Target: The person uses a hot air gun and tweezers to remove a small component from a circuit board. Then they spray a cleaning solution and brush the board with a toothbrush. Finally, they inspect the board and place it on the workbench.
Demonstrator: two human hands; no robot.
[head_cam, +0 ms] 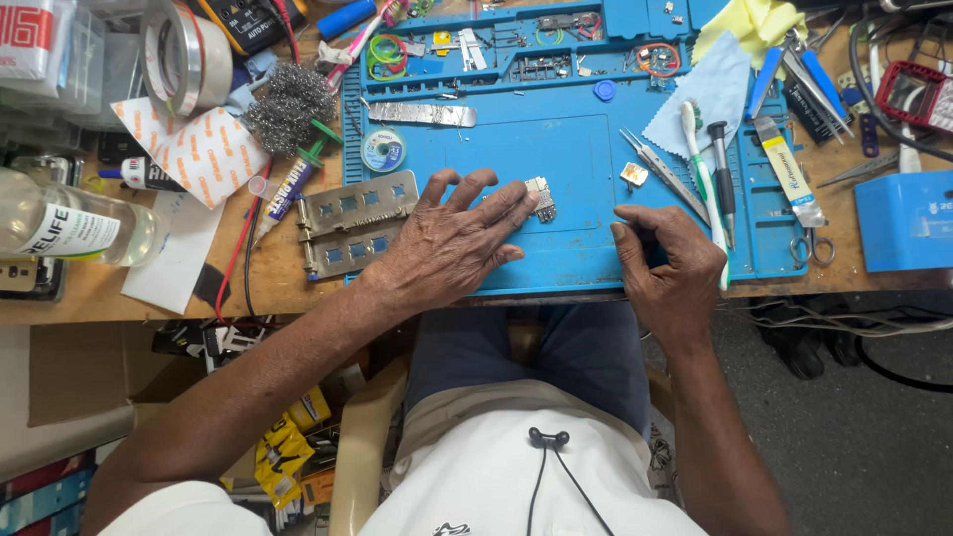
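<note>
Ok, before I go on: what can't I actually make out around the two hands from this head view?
- Small circuit board: parts too small to tell; left hand fingertips cover its left edge.
- Right hand: fingers curled under, so whether it holds anything is hidden.
- Blue work mat near edge: partly under both hands.
- Metal stencil plates: right end under the left hand.

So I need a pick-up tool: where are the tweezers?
The tweezers lie on the blue mat, right of centre, between a small chip and a white toothbrush.
</note>
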